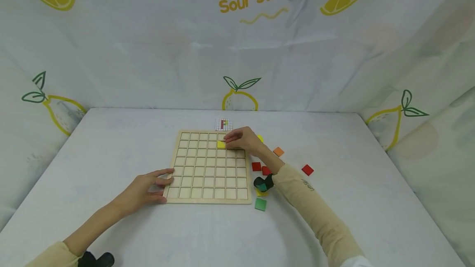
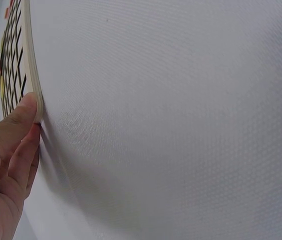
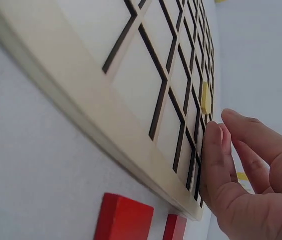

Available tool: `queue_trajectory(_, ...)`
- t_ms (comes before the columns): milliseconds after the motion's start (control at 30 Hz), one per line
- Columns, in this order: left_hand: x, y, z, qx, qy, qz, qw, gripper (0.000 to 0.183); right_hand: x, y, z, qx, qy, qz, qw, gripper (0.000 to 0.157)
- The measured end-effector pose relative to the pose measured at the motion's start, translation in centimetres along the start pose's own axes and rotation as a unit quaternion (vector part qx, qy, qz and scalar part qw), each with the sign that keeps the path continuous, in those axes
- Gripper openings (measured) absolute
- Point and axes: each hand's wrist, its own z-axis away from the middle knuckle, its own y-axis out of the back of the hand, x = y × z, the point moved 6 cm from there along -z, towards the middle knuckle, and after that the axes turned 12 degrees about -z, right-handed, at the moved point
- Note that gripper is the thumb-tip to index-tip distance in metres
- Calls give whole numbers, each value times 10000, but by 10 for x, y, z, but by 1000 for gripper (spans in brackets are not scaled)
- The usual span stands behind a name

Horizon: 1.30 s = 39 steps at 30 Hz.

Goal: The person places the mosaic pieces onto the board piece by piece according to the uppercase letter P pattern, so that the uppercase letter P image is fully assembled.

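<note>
1. Left hand [image 1: 145, 188] has fingers nearly straight; they and the thumb rest at the left edge of the wooden grid board [image 1: 198, 171], around its near corner.
2. Right hand [image 1: 242, 140] is above the far right part, fingers slightly bent toward thumb; I cannot tell if it pinches something.
3. Yellow tile [image 1: 221, 145] is on the board, in the second row from the far edge, just beside the right fingertips.
4. Picture card [image 1: 224, 125] lies just beyond the far edge.
5. Along the right edge, red tiles [image 1: 256, 166] and green tile [image 1: 260, 204] lie near.
6. White table [image 1: 141, 139] extends widely leftward.
</note>
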Motion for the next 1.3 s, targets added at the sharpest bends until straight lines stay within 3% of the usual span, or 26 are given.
queue_trajectory(167, 1, 1, 1, 27, -41, -21, 10000, 63, 4, 9, 8, -18, -342, -471, 9983, 33)
queue_trajectory(367, 2, 1, 1, 79, -62, -148, 9998, 52, 7, 28, 22, 115, -527, -206, 9983, 40)
queue_trajectory(667, 2, 1, 0, -34, 7, 166, 9999, 71, 12, 65, 41, 436, -660, -220, 9966, 42)
queue_trajectory(867, 3, 0, 2, 3, 6, 120, 9999, 66, 13, 95, 55, 618, -762, 64, 9952, 44)
queue_trajectory(1100, 1, -1, 2, 37, -112, -18, 9999, 57, 19, 128, 69, 617, -786, -114, 9949, 49)
queue_trajectory(1300, 0, -2, 1, 42, -97, -33, 9999, 66, 26, 147, 77, 496, -750, -128, 9959, 51)
